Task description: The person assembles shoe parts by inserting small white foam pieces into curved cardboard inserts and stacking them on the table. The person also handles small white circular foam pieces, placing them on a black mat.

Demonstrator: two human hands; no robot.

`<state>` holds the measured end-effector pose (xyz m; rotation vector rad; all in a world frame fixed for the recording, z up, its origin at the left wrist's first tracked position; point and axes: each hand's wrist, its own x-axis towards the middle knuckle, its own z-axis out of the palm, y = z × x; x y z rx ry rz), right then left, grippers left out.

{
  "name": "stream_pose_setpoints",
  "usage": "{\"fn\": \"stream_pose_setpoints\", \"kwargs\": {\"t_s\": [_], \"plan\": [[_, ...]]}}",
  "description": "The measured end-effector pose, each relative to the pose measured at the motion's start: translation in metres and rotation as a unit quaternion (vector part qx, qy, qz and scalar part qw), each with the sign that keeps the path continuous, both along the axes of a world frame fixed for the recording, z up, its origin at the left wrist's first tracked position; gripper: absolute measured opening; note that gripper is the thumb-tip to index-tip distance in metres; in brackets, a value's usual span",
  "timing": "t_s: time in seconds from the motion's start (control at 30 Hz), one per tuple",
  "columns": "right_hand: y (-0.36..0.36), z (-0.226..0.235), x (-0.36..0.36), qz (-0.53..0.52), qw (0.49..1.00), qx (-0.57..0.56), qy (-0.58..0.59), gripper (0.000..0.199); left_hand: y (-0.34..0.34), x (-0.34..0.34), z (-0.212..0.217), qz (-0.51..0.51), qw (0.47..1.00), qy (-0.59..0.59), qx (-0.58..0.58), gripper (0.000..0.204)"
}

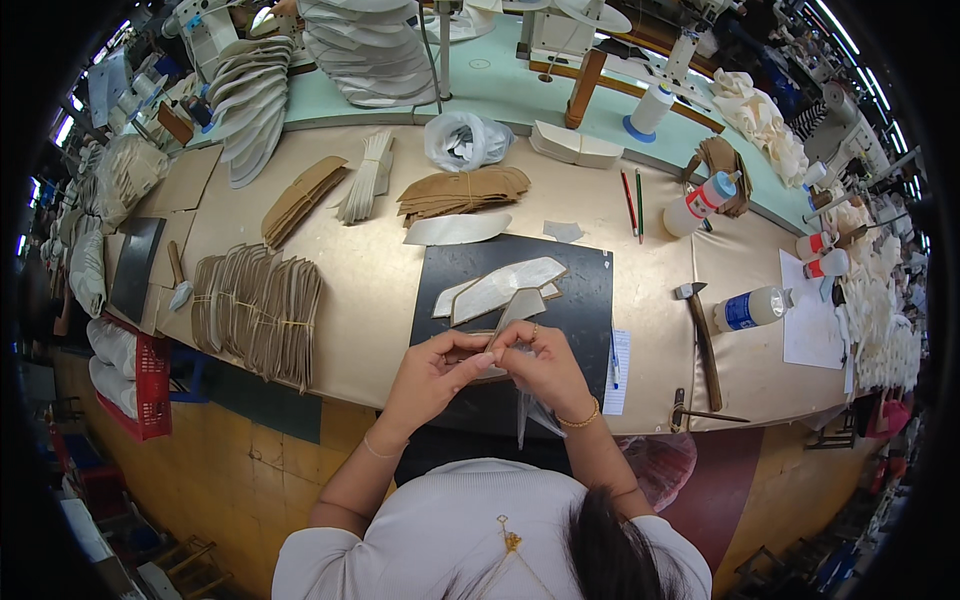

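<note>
Both my hands meet over the near part of a black board [580,300]. My left hand [440,372] is closed, thumb and fingers pinching the edge of a thin grey-tan shaped piece [520,307]. Closed on the same piece, my right hand [548,372] has its fingertips touching those of the left. The piece stands tilted up from between them; its lower part is hidden by my fingers. Just beyond lie several overlapping white pieces with brown edges [508,284]. Under my hands another pale piece shows only in part.
Bundled brown pieces [255,310] lie at left, more brown stacks [465,190] further back. A hammer [704,345], a clear bottle with a blue label [752,309], a red-labelled bottle [700,204] and two pencils [633,205] are at right. A thread cone [652,110] stands behind.
</note>
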<state>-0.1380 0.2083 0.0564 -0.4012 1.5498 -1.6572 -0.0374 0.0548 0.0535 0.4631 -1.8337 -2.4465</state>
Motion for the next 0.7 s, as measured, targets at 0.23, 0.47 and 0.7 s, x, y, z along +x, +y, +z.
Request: {"fn": "stream_pose_setpoints", "kwargs": {"t_s": [0.23,0.47,0.7], "plan": [[0.004,-0.011,-0.005,0.015,0.988,-0.013,0.151,0.013,-0.008,-0.003,-0.010,0.001,0.996,-0.031,0.088,0.017],[-0.002,-0.006,-0.009,0.029,0.970,0.070,0.230,0.025,0.001,-0.003,-0.013,-0.006,0.997,-0.023,-0.080,0.017],[0.035,0.001,-0.039,-0.043,0.995,-0.048,0.070,0.021,-0.027,0.008,-0.007,0.016,0.997,-0.077,0.003,0.016]]}}
